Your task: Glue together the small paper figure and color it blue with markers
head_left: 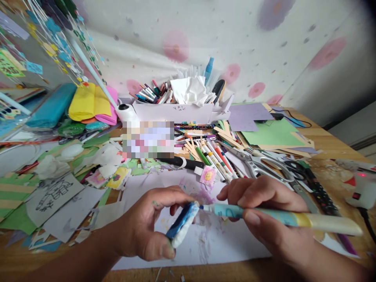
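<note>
My left hand is closed round a small flat piece, white with its face coloured blue, held edge-up above a white sheet. My right hand grips a light blue and cream marker pen lying nearly level, its tip touching the top end of the small piece. The two hands are close together over the sheet, near the table's front edge.
Scissors, loose markers and craft sticks lie behind my hands. A white box of pens and tissue stands at the back. Paper scraps and a drawing cover the left; green card and a glue gun lie right.
</note>
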Available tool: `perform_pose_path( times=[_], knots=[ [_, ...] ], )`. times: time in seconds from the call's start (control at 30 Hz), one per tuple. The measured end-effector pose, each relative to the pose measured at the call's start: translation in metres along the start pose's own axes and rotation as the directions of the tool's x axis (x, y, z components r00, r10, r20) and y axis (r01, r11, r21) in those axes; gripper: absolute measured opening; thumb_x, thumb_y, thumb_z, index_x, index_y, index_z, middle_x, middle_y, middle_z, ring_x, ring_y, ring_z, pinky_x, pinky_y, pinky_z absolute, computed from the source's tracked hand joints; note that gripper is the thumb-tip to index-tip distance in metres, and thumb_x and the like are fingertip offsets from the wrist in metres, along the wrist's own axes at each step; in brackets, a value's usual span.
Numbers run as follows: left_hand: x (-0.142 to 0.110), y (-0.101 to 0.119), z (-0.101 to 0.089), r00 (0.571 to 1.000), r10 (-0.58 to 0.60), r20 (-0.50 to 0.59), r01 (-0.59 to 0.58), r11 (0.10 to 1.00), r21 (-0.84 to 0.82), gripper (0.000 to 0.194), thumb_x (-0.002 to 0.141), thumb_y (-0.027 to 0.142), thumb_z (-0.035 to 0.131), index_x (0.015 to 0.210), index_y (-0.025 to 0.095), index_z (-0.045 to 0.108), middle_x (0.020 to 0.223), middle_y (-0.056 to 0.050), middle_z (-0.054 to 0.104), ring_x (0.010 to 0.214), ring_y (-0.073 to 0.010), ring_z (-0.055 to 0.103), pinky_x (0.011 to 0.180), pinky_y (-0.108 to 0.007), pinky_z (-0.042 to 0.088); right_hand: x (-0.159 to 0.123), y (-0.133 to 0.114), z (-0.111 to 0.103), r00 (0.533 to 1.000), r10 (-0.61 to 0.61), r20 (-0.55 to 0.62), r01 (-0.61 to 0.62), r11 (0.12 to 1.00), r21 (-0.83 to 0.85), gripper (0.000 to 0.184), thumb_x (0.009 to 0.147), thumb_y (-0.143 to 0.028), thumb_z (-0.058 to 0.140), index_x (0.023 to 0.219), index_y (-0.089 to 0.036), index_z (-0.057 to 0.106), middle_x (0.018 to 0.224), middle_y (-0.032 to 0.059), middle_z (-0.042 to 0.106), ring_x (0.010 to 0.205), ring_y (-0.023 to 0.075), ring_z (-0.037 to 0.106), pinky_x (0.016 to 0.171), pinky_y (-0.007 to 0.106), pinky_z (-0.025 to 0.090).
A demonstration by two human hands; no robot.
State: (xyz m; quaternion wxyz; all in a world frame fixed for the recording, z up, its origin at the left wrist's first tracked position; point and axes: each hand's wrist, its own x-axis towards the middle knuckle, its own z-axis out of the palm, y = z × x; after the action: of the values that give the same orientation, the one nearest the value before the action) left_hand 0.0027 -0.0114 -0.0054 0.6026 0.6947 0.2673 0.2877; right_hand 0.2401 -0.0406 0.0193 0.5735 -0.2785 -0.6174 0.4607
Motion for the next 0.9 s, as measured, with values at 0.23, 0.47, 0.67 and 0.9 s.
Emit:
perform_pose_path(
  times=[0.23,0.47,0.67,0.9],
  knots=[
    [-0.0031,0.0002,0.0012,0.999,-0.013,-0.029,0.011,0.997,-0.079,0.059,0.061,0.058,0.078,0.107,0.023,0.071,0.083,-0.004,0.058,0.074,-0.0183,0.049,0.061,-0.028,0.043,-0.0022,0.0020,0.0006,1.000,-0.012,0.014,0.012,1.000,0.019,0.006,0.085,-0.021,0.065,0.087,-0.025,0.069,0.066,0.0010,0.061,0.062,0.0175,0.061,0.067,0.038,0.057],
    [-0.0001,0.0011,0.0005,1.000,-0.019,-0.010,0.019,0.999,-0.038,0.058,0.061,0.061,0.076,0.102,0.020,0.071,0.086,-0.005,0.058,0.075,-0.0190,0.048,0.063,-0.029,0.043,-0.0025,0.0027,0.0002,1.000,0.012,0.020,-0.013,0.999,0.052,0.005,0.085,-0.020,0.064,0.087,-0.024,0.067,0.067,0.0013,0.062,0.062,0.0173,0.061,0.065,0.036,0.056],
    [-0.0006,0.0009,-0.0002,1.000,-0.013,-0.011,0.013,1.000,0.003,0.061,0.061,0.063,0.075,0.105,0.021,0.069,0.084,-0.004,0.056,0.073,-0.0182,0.048,0.061,-0.028,0.044,-0.0009,0.0041,-0.0012,0.999,0.029,0.036,-0.030,0.999,0.038,0.006,0.083,-0.017,0.066,0.085,-0.023,0.067,0.068,0.0021,0.065,0.063,0.0173,0.063,0.064,0.034,0.056],
    [-0.0016,-0.0032,-0.0028,0.997,0.050,-0.055,-0.042,0.989,0.141,0.061,0.062,0.058,0.076,0.111,0.022,0.068,0.086,-0.004,0.059,0.074,-0.0188,0.050,0.062,-0.029,0.045,-0.0022,0.0066,-0.0029,0.999,0.051,-0.003,-0.051,0.999,0.015,0.007,0.082,-0.016,0.067,0.084,-0.023,0.065,0.069,0.0019,0.066,0.068,0.0185,0.065,0.063,0.032,0.056]
  ],
)
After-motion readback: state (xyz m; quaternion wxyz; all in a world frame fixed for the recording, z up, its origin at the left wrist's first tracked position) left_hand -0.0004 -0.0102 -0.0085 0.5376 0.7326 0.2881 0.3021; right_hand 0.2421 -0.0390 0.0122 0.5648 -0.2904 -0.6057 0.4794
